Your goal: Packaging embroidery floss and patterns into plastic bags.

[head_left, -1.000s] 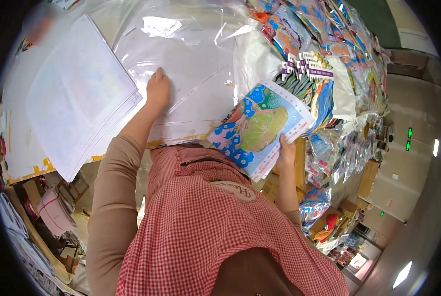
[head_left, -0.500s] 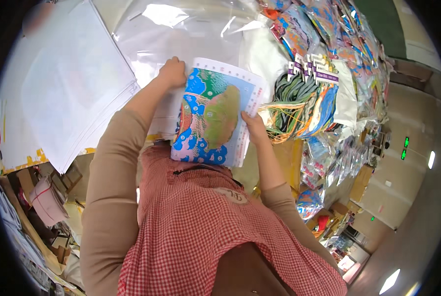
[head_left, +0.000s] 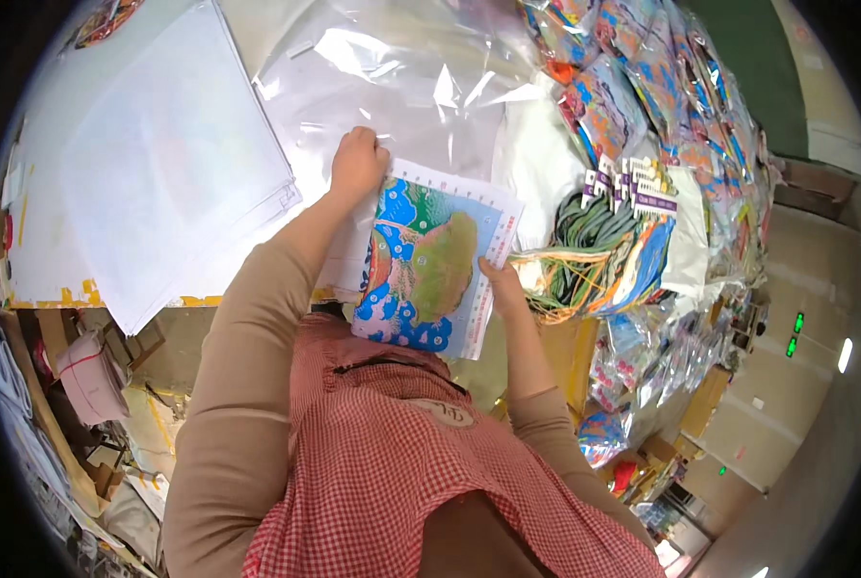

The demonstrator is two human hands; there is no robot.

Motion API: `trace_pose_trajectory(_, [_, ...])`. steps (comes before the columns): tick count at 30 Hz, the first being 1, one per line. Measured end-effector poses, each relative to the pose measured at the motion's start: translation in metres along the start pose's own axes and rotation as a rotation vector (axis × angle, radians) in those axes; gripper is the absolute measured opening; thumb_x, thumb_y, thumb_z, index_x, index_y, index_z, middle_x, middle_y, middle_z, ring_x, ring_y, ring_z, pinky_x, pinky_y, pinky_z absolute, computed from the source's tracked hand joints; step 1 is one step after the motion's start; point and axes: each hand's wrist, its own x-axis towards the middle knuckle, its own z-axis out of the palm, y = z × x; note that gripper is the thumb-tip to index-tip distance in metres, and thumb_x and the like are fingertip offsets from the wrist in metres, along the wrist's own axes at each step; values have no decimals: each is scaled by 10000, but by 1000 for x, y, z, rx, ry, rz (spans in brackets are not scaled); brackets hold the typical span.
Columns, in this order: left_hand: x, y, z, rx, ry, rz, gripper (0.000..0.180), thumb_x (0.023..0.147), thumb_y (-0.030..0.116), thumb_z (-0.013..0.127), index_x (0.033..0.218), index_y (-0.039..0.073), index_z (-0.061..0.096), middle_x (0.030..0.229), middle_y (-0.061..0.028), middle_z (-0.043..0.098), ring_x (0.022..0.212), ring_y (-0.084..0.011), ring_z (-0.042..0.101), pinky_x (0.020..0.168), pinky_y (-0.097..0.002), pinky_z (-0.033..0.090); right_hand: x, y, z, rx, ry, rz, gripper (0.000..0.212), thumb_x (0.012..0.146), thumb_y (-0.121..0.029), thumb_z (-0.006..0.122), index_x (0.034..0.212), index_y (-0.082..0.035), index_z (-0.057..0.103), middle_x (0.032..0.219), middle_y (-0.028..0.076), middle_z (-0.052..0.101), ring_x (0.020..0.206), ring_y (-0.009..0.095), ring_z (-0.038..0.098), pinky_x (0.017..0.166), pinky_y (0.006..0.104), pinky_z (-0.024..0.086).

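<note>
Presently, the colour-printed pattern sheet (head_left: 440, 265) is at the centre of the frame, outside any packet. The right hand (head_left: 503, 287) pinches its right edge, thumb on top. The left hand (head_left: 358, 162) is curled at its upper-left corner; whether it grips the clear plastic film (head_left: 382, 87) cannot be told. Judged by appearance, the filled packets (head_left: 606, 111), upper right, are complete; the sheet and the embroidery floss (head_left: 584, 229), right of centre, are not yet bagged.

Your white counter (head_left: 50, 255) has a patchy yellow near edge (head_left: 88, 292). On it, you have stacked sheets (head_left: 180, 164) at left, clear plastic (head_left: 401, 82) in the middle, and white material (head_left: 536, 159), threads (head_left: 599, 250) and filled bags (head_left: 604, 111) toward the right.
</note>
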Motion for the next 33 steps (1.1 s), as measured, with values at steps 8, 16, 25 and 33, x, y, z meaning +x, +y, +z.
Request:
trace_pose_trajectory(8, [5,-3,-13,-26,-320,108,123,815,193,546,888,96,562,749,-155,626,719,-369,607,646,-430,479,44,-23,97,-1146,-111,-705,373,851,-279,581,1082,14,563,871,212,637,812,326,634,754,427,482])
trace_pose_trajectory(16, [-34,16,-58,-189,-31,463,253,875,97,523,1120,60,575,1085,-138,619,1008,-328,571,866,-403,461,55,-26,126,-782,-113,-268,481,835,-377,622,1110,9,539,898,198,651,843,331,638,769,428,480])
trace_pose_trajectory(25, [-73,18,-63,-246,-302,525,295,812,50,587,1106,49,560,1155,-127,590,1018,-338,558,878,-444,446,85,-65,173,-596,373,-566,642,787,-433,691,1149,59,493,1019,216,611,941,290,597,814,365,468])
trace_pose_trajectory(33, [-72,-6,-90,377,387,77,410,749,213,691,1104,60,554,1129,-147,586,1037,-334,549,894,-431,432,84,-70,175,347,70,-34,459,893,-396,567,1043,38,577,867,101,602,729,185,578,596,343,462])
